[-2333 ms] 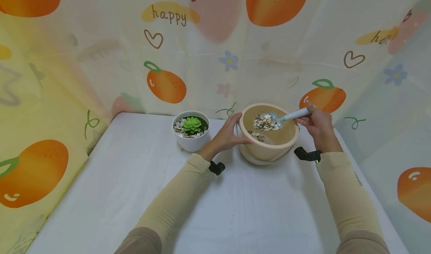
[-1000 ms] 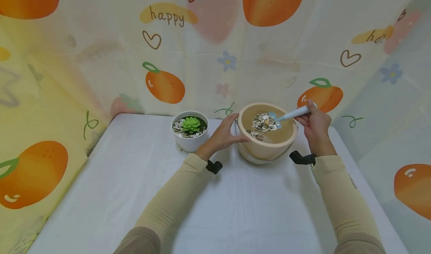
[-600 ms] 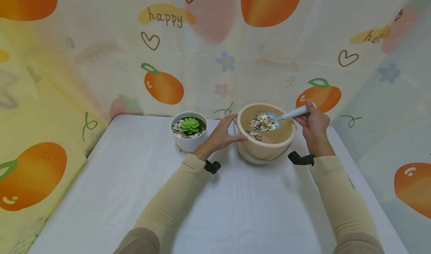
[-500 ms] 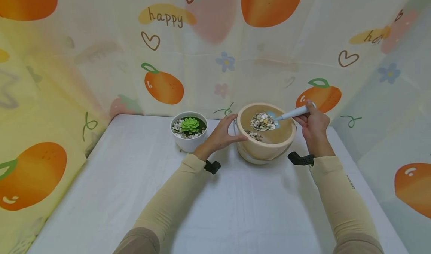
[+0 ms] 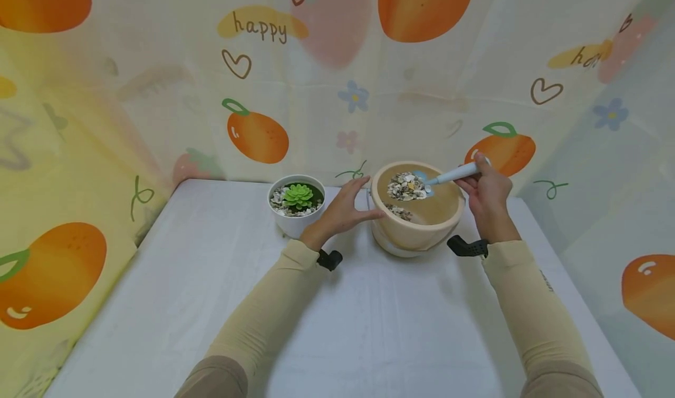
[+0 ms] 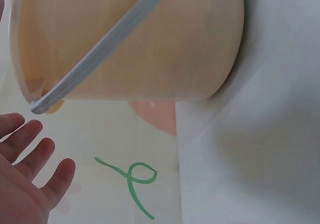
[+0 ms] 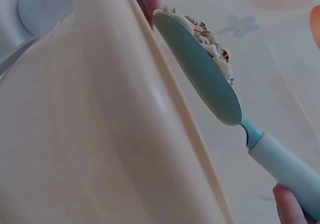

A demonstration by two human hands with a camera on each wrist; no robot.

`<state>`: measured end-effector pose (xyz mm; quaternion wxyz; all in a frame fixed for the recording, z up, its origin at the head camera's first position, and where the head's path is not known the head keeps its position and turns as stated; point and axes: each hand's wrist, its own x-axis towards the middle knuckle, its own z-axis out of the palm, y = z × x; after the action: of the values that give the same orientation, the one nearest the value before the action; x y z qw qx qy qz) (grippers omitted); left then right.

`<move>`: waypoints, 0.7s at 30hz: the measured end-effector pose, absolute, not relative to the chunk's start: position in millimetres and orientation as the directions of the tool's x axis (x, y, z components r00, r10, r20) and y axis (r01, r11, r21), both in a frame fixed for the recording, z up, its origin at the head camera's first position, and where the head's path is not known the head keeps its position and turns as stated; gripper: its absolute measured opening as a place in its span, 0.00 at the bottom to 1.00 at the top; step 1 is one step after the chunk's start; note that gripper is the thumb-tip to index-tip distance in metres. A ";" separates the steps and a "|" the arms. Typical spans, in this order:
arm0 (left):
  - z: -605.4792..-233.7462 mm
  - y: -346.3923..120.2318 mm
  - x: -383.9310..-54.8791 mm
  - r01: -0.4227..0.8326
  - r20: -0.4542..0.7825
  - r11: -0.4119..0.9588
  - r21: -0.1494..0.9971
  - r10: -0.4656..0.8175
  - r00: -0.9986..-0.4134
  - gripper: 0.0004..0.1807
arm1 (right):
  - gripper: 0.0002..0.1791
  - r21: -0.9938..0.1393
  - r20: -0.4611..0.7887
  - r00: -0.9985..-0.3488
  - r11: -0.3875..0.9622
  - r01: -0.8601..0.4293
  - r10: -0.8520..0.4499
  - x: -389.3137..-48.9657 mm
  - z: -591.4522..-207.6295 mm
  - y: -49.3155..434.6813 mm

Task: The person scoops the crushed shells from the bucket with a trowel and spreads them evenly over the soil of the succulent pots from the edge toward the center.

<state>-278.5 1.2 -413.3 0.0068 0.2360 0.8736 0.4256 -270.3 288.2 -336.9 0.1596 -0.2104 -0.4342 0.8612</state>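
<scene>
My right hand (image 5: 491, 197) grips the handle of a light blue trowel (image 5: 457, 174) and holds it over a beige bucket (image 5: 416, 234). Shells and stone bits (image 5: 407, 186) are heaped on the trowel's blade (image 7: 202, 69), which the right wrist view shows above the rim. A smaller pile of the same bits (image 5: 399, 212) lies inside the bucket. By the bucket's left side is my left hand (image 5: 341, 211), its fingers and thumb spread. In the left wrist view its fingers (image 6: 37, 156) stand apart from the bucket and its grey handle (image 6: 100, 49).
Left of the bucket stands a white pot (image 5: 297, 225) with a green succulent (image 5: 298, 196) and pale pebbles; my left wrist is close to it. A white cloth (image 5: 337, 327) covers the table. Behind hangs a fruit-patterned curtain (image 5: 316, 93).
The loaded trowel has shifted slightly left over the bucket with my right hand. My left hand has drawn back a little from the bucket's rim.
</scene>
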 end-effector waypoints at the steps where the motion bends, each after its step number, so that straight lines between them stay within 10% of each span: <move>1: -413.3 0.2 -278.7 0.406 0.190 0.524 0.748 0.418 -0.889 0.53 | 0.17 -0.812 -0.223 -0.861 -0.576 -0.094 0.456 -270.6 -336.8 287.1; 21: -400.9 -24.2 -276.2 0.407 0.203 0.520 0.751 0.405 -0.892 0.50 | 0.14 -0.765 -0.214 -0.886 -0.635 -0.110 0.412 -274.1 -324.3 263.2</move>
<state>-276.2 -24.2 -400.9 -0.0015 0.2328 0.8718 0.4310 -274.1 263.2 -324.3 0.1475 -0.1882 -0.4011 0.8843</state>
